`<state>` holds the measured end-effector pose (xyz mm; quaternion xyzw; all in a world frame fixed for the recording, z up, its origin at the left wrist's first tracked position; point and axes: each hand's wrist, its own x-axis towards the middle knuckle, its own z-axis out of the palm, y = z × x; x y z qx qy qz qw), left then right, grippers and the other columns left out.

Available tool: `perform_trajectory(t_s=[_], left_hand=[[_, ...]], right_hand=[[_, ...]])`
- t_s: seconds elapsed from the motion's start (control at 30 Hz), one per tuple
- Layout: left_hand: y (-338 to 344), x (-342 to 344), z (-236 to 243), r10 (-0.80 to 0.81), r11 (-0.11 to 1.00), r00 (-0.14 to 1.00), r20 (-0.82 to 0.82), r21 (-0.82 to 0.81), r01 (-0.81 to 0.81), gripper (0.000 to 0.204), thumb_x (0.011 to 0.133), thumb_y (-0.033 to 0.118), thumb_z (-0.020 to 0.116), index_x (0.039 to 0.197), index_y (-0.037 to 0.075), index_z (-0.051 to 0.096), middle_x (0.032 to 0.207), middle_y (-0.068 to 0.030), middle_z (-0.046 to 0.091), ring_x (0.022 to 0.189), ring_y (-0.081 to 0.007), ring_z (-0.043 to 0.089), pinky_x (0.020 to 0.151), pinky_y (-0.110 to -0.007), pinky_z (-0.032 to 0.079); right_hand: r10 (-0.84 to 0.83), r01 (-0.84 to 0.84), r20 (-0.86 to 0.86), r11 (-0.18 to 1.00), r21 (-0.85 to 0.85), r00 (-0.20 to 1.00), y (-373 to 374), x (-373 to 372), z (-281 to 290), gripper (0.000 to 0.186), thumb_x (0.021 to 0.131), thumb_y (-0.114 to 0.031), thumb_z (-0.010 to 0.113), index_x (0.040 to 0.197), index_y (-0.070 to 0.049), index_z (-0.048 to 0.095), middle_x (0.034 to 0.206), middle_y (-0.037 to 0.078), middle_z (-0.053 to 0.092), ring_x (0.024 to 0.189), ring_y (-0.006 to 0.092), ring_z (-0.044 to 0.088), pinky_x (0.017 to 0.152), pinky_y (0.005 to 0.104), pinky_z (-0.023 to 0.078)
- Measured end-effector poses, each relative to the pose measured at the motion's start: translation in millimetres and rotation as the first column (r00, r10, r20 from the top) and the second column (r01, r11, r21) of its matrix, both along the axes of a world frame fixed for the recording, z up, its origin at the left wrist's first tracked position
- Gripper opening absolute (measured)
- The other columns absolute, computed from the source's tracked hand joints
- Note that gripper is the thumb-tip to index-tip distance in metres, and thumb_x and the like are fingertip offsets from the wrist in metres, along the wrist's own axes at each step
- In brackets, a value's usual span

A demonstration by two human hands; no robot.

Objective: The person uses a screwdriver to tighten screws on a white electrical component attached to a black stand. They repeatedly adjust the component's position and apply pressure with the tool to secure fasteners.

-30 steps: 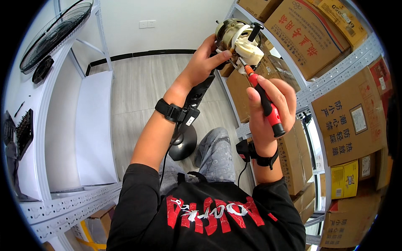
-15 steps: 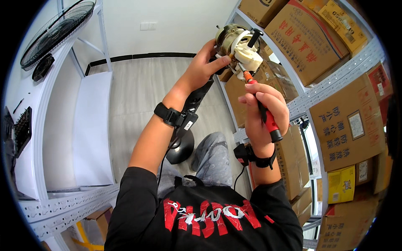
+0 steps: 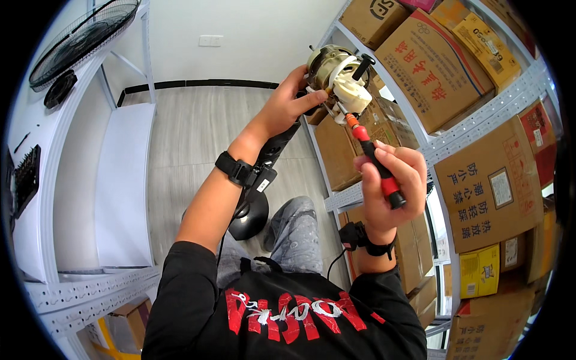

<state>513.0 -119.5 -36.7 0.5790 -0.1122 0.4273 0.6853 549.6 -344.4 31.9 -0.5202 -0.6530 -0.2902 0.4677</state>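
Observation:
A fan motor with a white plastic gear housing and a black knob sits atop a dark stand pole. Around its near left side my left hand is closed, thumb pressed by the white housing. My right hand grips the handle of a red and black screwdriver, fingers round its rear half. The screwdriver's tip reaches the underside of the white housing; the exact contact spot is too small to make out.
The stand's round black base is on the floor by my legs. Shelves with cardboard boxes rise close on the right. On the left, a white shelf bears a fan grille and a black case of bits.
My right hand has slid back along the screwdriver handle and shifted right, baring more of the handle. My left hand keeps its hold on the motor. The whole view has shifted slightly.

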Motion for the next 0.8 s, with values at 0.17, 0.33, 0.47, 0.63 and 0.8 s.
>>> perform_trajectory(t_s=[0.17, 0.33, 0.47, 0.63, 0.8], left_hand=[[0, 1, -2, 0.012, 1.000, 1.000, 0.012, -0.016, -0.012, 0.071, 0.092, 0.035, 0.072, 0.143, -0.003, 0.041, 0.126, -0.0122, 0.060, 0.114, -0.0186, 0.056, 0.100, -0.032, 0.043], [3, 0, -1, 0.003, 1.000, 1.000, -0.009, 0.013, -0.003, 0.072, 0.092, 0.036, 0.072, 0.143, -0.004, 0.041, 0.129, -0.0134, 0.059, 0.117, -0.0205, 0.055, 0.103, -0.033, 0.042], [4, 1, -2, 0.018, 1.000, 1.000, 0.007, -0.018, -0.018, 0.071, 0.091, 0.036, 0.072, 0.140, -0.005, 0.043, 0.128, -0.0136, 0.060, 0.117, -0.0206, 0.056, 0.101, -0.034, 0.043], [3, 1, -3, 0.069, 0.993, 0.998, 0.002, 0.092, -0.068, 0.072, 0.094, 0.036, 0.069, 0.145, -0.003, 0.038, 0.130, -0.0124, 0.057, 0.118, -0.0198, 0.053, 0.102, -0.033, 0.041], [5, -2, -2, 0.023, 0.994, 0.999, -0.039, 0.107, -0.019, 0.076, 0.095, 0.037, 0.068, 0.149, -0.003, 0.033, 0.136, -0.0133, 0.053, 0.125, -0.0213, 0.050, 0.107, -0.034, 0.038]], right_hand=[[-0.033, 0.036, 0.127, 0.999, -0.019, 0.991, 1, -10, -3, 0.029, 0.073, 0.001, 0.083, 0.099, 0.000, 0.070, 0.100, 0.016, 0.068, 0.082, 0.0236, 0.068, 0.068, 0.0299, 0.056], [0.025, -0.007, 0.270, 0.998, -0.066, 0.963, 4, -5, -7, 0.027, 0.074, -0.008, 0.085, 0.095, 0.000, 0.070, 0.100, 0.017, 0.069, 0.077, 0.0261, 0.070, 0.064, 0.0318, 0.057], [0.060, -0.051, 0.056, 0.986, -0.158, 0.997, 0, -10, -8, 0.022, 0.080, -0.005, 0.078, 0.099, 0.002, 0.069, 0.106, 0.020, 0.068, 0.086, 0.0290, 0.070, 0.074, 0.0341, 0.058], [0.103, -0.115, -0.067, 0.966, -0.231, 0.992, -12, -16, 2, 0.029, 0.080, 0.007, 0.070, 0.109, 0.004, 0.068, 0.116, 0.026, 0.065, 0.097, 0.0320, 0.069, 0.081, 0.0349, 0.057], [-0.105, 0.131, 0.163, 0.980, -0.152, 0.981, -20, -20, 9, 0.041, 0.072, 0.006, 0.081, 0.110, 0.001, 0.069, 0.103, 0.017, 0.066, 0.084, 0.0252, 0.067, 0.073, 0.0328, 0.057]])
